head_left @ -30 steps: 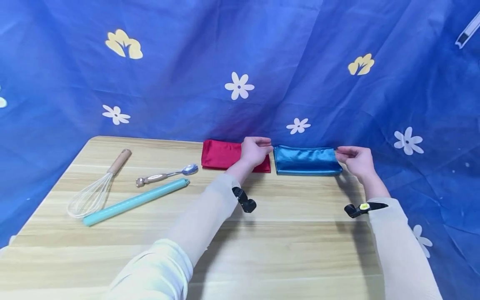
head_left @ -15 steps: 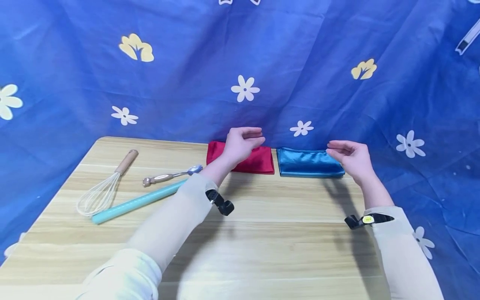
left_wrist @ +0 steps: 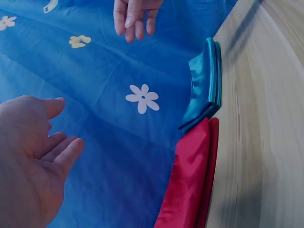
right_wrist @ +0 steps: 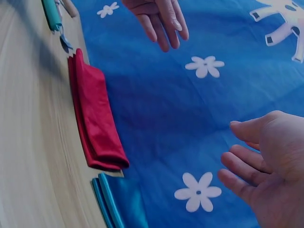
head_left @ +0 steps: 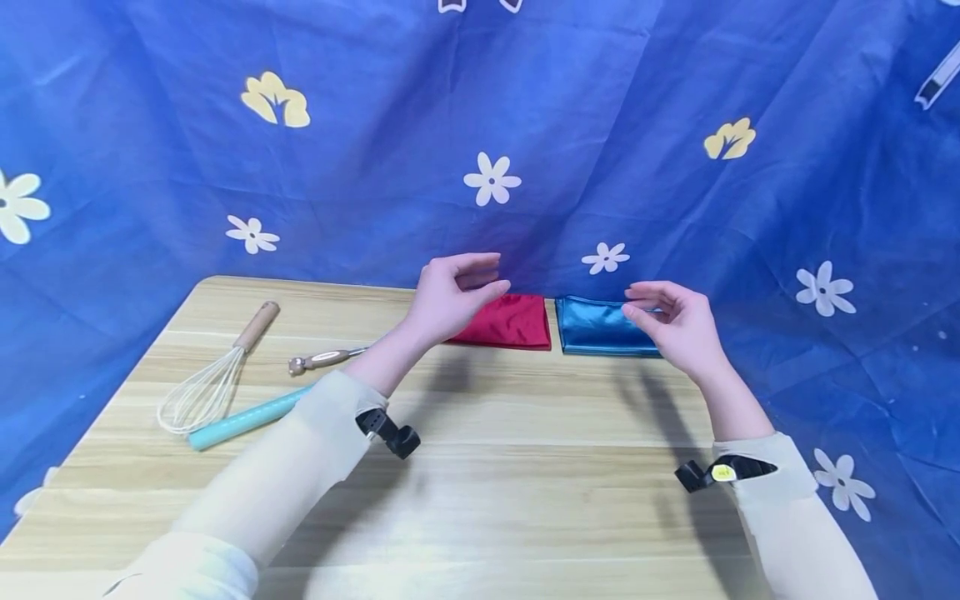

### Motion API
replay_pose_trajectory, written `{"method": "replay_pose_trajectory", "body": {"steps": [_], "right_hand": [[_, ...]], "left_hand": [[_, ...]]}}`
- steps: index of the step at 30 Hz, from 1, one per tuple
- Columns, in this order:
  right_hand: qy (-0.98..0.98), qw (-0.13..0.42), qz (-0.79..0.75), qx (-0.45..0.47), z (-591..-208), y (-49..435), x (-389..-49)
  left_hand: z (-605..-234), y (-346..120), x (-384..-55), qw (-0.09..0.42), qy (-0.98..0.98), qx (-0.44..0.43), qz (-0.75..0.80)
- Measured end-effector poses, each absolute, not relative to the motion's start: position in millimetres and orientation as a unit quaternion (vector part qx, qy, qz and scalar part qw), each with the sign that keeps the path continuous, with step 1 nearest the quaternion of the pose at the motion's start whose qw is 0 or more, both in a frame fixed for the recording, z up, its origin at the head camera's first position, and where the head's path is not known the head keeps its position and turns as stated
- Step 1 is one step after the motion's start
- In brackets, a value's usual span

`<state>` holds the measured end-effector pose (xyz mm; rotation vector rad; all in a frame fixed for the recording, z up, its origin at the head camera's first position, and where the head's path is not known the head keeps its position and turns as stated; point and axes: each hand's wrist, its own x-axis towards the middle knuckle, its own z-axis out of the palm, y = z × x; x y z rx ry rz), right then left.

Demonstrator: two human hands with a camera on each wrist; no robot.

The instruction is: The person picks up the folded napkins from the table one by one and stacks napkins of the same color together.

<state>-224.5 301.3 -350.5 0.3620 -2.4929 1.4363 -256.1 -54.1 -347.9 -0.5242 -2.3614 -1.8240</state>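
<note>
Two folded satin cloths lie side by side at the table's back edge: a red cloth (head_left: 513, 323) on the left and a teal-blue cloth (head_left: 600, 327) on the right, a narrow gap between them. My left hand (head_left: 450, 296) hovers above the red cloth, hiding its left part, fingers loosely bent and holding nothing. Over the right end of the blue cloth, my right hand (head_left: 678, 321) hangs with relaxed fingers, nothing in it. Both wrist views show the hands apart from the cloths; the red cloth (right_wrist: 97, 116) shows stacked folded layers.
On the table's left lie a whisk (head_left: 213, 379) with a wooden handle, a spoon (head_left: 322, 360) partly behind my left arm, and a turquoise stick (head_left: 247, 421), also partly covered. A blue flowered curtain (head_left: 360, 167) hangs directly behind the wooden table (head_left: 525, 500).
My left hand has lifted off the cloths' meeting point and moved left. The right hand has let go of the blue cloth's right end and shifted left. Both cloths lie unchanged.
</note>
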Motion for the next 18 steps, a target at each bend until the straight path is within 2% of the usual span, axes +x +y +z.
{"method": "replay_pose_trajectory", "body": {"steps": [9, 18], "right_hand": [[-0.852, 0.13, 0.48, 0.165, -345.0, 280.2, -216.0], [-0.877, 0.178, 0.405, 0.19, -350.3, 265.1, -206.2]], "left_hand": [[-345.5, -86.1, -238.9, 0.081, -0.81, -0.191, -0.549], [-343.8, -110.2, -222.3, 0.103, -0.85, -0.206, -0.473]]}}
